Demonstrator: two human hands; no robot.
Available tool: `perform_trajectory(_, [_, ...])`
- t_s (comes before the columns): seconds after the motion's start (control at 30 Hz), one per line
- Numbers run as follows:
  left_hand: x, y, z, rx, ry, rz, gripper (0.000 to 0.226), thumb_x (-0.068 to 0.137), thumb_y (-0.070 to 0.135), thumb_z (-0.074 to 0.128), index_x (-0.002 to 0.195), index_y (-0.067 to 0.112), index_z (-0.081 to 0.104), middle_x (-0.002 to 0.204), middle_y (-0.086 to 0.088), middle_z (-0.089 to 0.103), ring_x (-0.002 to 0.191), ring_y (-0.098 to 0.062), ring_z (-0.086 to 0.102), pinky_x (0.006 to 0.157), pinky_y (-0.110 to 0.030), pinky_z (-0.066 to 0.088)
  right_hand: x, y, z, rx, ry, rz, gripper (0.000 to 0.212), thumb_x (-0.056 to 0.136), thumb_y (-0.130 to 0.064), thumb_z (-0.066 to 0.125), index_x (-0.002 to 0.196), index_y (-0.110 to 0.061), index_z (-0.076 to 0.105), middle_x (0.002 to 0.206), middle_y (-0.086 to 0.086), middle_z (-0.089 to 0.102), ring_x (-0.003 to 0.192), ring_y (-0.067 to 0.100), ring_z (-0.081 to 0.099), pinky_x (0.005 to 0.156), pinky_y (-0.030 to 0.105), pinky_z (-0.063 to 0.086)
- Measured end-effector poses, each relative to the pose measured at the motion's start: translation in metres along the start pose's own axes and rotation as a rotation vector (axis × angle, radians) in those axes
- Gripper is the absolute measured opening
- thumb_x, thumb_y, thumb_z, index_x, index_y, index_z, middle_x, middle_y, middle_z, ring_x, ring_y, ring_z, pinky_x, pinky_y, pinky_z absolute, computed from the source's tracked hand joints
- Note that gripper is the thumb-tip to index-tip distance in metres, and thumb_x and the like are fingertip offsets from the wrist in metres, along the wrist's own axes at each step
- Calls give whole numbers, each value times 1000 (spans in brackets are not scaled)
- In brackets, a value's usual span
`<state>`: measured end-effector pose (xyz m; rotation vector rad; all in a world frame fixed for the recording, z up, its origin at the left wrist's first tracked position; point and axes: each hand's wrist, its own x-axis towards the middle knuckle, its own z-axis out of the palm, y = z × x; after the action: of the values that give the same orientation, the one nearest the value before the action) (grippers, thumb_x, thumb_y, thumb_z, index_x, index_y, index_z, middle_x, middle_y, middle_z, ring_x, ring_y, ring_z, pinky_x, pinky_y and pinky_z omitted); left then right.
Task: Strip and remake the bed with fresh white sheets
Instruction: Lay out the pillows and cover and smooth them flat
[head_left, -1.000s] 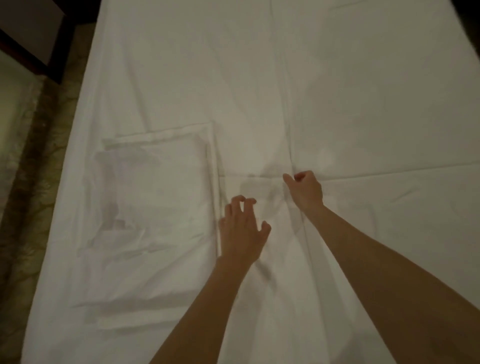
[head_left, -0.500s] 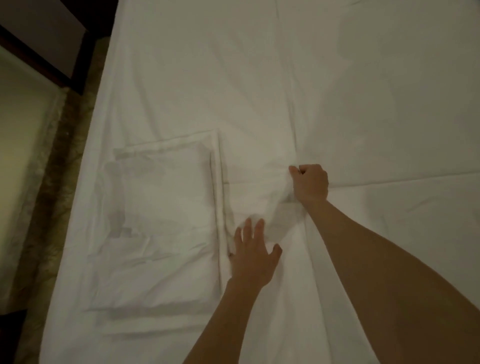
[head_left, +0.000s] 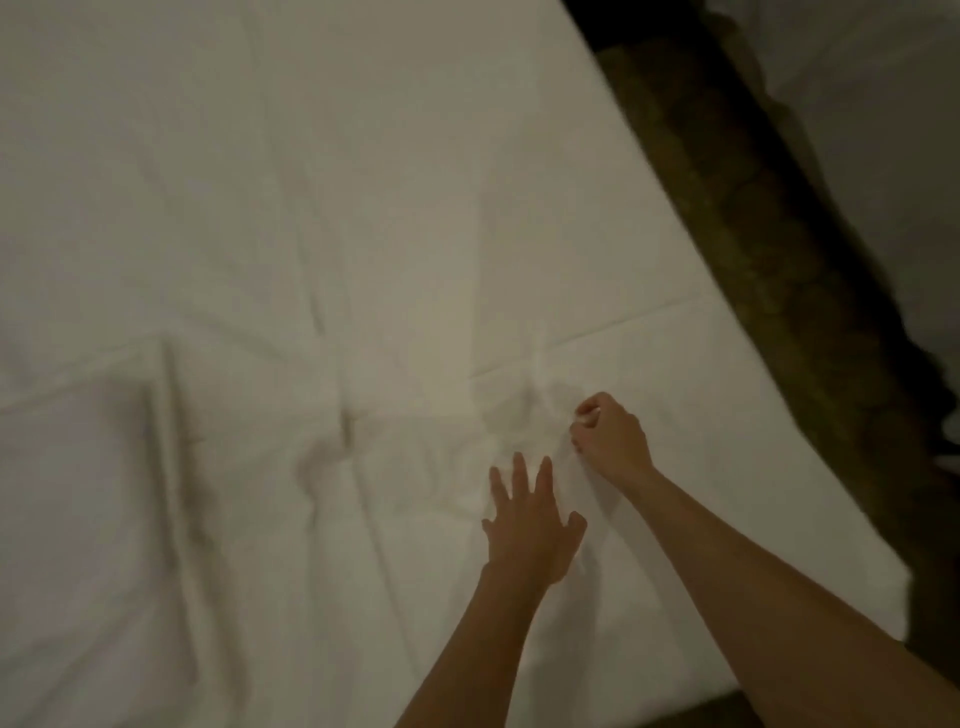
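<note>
A white sheet (head_left: 395, 197) covers the whole bed, creased and bunched near the middle. My right hand (head_left: 610, 441) pinches a fold of this sheet, fingers curled round the cloth. Just below and to its left, my left hand (head_left: 530, 525) lies flat on the sheet with fingers spread and straight. A flat rectangular shape, a folded sheet or pillowcase (head_left: 88, 519), lies under or on the sheet at the left. The picture is blurred by motion.
The bed's right edge (head_left: 748, 332) runs diagonally from the top down to the lower right. Beyond it lies a strip of dark patterned carpet (head_left: 810, 291), and a pale surface (head_left: 883, 130) shows at the far right.
The view has swung to the right, so the bed's right edge and the carpet now show. My right hand has drawn the pinched sheet rightward, and my left hand followed, staying flat.
</note>
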<state>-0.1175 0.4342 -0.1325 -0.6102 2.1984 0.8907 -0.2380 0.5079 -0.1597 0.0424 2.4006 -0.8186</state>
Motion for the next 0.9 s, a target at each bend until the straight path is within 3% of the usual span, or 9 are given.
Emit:
perform_trajectory(0.2, [18, 90, 60, 153, -50, 105, 73, 97, 47, 42, 154, 28, 0, 160, -4, -19, 144, -33, -23, 115, -56, 19, -7, 83, -68, 8, 119, 3, 15, 91, -16, 56, 106, -16, 57, 99, 0, 62, 88, 16, 59, 80, 29, 49])
perform_trajectory(0.33, [26, 129, 90, 351, -37, 146, 74, 96, 52, 39, 154, 25, 2, 159, -13, -19, 144, -38, -22, 116, -56, 9, 1, 148, -118, -27, 267, 98, 21, 90, -17, 61, 110, -13, 56, 114, 6, 52, 104, 23, 54, 90, 37, 48])
perform_trajectory(0.47, [24, 163, 101, 323, -74, 147, 73, 97, 47, 43, 154, 28, 3, 159, -4, -23, 143, -37, -24, 113, -58, 22, 8, 199, -153, -48, 181, 245, 58, 83, -38, 70, 131, -15, 46, 134, 8, 40, 124, 28, 42, 102, 44, 41])
perform_trajectory(0.53, [25, 175, 108, 336, -82, 173, 72, 96, 48, 43, 154, 28, 3, 159, -2, -23, 143, -36, -24, 112, -58, 22, 11, 215, -165, 94, 74, 360, 89, 74, -49, 76, 144, -15, 32, 145, 9, 35, 131, 29, 39, 106, 48, 38])
perform_trajectory(0.6, [27, 183, 115, 345, -86, 186, 72, 96, 49, 43, 153, 28, 4, 159, -1, -21, 143, -35, -24, 112, -59, 21, 11, 228, -172, 291, -38, 467, 106, 72, -53, 77, 151, -13, 20, 152, 11, 30, 136, 31, 36, 110, 46, 35])
perform_trajectory(0.7, [32, 188, 124, 304, -88, 192, 72, 96, 49, 43, 154, 27, 6, 161, -1, -15, 144, -34, -22, 114, -58, 17, 6, 244, -175, 474, 22, 493, 93, 79, -47, 72, 149, -7, 25, 149, 14, 37, 132, 32, 42, 107, 44, 38])
perform_trajectory(0.77, [37, 188, 129, 264, -45, 214, 72, 94, 52, 40, 153, 23, 11, 162, -3, -2, 148, -29, -13, 119, -54, 5, 0, 248, -182, 476, 140, 445, 69, 84, -38, 70, 137, -2, 44, 135, 16, 52, 117, 30, 53, 96, 39, 46])
perform_trajectory(0.83, [38, 193, 127, 158, 28, 231, 70, 94, 54, 37, 152, 18, 19, 160, -5, 16, 149, -23, 4, 120, -45, -2, -11, 243, -188, 441, 156, 354, 42, 88, -30, 67, 119, -3, 59, 117, 14, 63, 99, 24, 60, 81, 32, 48])
perform_trajectory(0.9, [34, 203, 117, -126, 82, 140, 63, 96, 50, 44, 149, 19, 28, 154, -4, 31, 142, -21, 25, 119, -41, 12, -26, 225, -189, 379, 119, 244, 26, 92, -25, 62, 111, -7, 63, 108, 11, 67, 93, 21, 63, 78, 31, 51])
